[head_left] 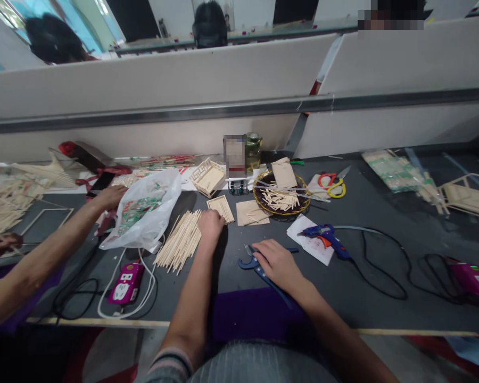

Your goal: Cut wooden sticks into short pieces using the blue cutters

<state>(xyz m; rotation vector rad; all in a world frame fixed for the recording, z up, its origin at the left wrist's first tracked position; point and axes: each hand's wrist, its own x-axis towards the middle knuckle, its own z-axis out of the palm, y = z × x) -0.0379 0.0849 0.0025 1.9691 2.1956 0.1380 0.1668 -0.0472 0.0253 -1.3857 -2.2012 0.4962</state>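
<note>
Grey clothing (263,361), left fingers (214,217) by sticks (179,242), right fingers (264,251) over cutter (260,271), grips unclear, bag (165,199) lettering illegible

Top (259,364): gry fabric w/ fine vert. ribs. L sleeve (168,368): gry, w/ pale & dk bands running round the cuff (179,356). L forearm (192,306): bare below cuff. R forearm (335,324): bare up to frame edge. L hand (211,224) & R hand (277,263): bare.
</note>
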